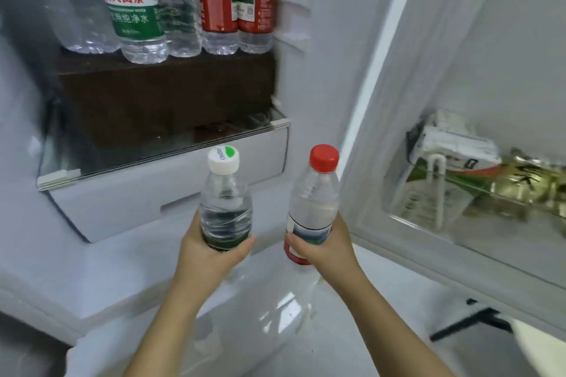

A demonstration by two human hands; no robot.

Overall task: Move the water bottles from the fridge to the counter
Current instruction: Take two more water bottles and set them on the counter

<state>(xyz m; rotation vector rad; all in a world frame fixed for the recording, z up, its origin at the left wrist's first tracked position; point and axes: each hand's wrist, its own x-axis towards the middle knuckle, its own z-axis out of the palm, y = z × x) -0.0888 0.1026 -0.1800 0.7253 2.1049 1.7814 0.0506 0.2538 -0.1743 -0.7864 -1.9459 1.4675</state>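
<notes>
While fridge door point(459, 101) stands open, left hand point(208, 254) grips white-capped bottle point(225, 193); right hand point(324, 248) grips red-capped bottle point(315, 202), both upright.

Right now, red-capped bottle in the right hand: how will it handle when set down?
Red-capped bottle looks mostly full, so probably heavy for its size. Thin clear plastic likely dents under a squeeze. Tall and narrow, it may tip if set down off-level.

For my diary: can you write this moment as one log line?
left hand: grips white-cap bottle | right hand: grips red-cap bottle | shelf: other bottles standing | door: open
</notes>
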